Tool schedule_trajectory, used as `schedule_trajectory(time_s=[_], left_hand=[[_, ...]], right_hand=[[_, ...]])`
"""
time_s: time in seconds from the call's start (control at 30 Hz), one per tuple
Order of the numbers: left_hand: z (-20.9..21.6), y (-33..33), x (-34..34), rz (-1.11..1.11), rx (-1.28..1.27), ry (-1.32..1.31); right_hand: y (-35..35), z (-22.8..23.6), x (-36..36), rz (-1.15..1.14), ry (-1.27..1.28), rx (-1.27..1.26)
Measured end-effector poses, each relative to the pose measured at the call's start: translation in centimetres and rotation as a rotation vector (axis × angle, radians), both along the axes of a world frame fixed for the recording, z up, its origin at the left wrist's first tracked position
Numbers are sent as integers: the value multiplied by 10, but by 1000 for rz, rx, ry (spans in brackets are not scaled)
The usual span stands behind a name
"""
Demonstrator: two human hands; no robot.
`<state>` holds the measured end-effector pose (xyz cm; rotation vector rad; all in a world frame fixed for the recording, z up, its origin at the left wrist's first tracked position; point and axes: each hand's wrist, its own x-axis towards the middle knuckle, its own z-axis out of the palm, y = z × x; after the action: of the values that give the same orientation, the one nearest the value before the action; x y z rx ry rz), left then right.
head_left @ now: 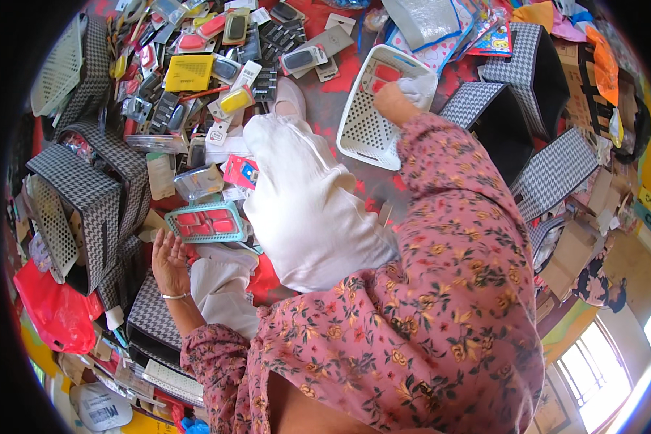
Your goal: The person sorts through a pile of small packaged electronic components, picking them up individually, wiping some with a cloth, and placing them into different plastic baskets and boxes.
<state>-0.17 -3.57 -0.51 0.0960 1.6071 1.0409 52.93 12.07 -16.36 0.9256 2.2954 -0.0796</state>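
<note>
My right hand (396, 103) reaches into a white perforated plastic basket (349, 137), its fingers closed beside a crumpled whitish cloth (417, 90) that it appears to grip. Two small red pieces (388, 73) show in the same basket, left of the cloth. On the left, my left hand (170, 265) is raised palm up with its fingers apart and holds nothing. Just beyond it sits a small teal basket (240, 230) with several red packaged items (205, 221) inside. The right fingertips are partly hidden.
Many packaged brushes and small goods (231, 65) lie heaped ahead, with a yellow box (189, 73) among them. Houndstooth storage bins (484, 108) stand at the right, more houndstooth bins (76, 177) at the left. A red plastic bag (54, 307) lies at far left; plastic-wrapped packs (441, 29) lie beyond the white basket.
</note>
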Motion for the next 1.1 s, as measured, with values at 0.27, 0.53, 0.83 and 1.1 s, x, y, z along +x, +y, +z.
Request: schedule_trajectory(time_s=[0.27, 0.53, 0.83, 1.1], left_hand=[[8, -5, 5, 32, -22, 49], [20, 3, 30, -163, -56, -140], [19, 4, 38, -174, -131, -128], [11, -12, 33, -149, -141, -137]], right_hand=[[-5, 28, 7, -950, 218, 134], [-76, -26, 5, -1125, 239, -577], [-81, -164, -4, -2467, 1553, -687], [-75, -61, -32, -1928, 1434, -473]])
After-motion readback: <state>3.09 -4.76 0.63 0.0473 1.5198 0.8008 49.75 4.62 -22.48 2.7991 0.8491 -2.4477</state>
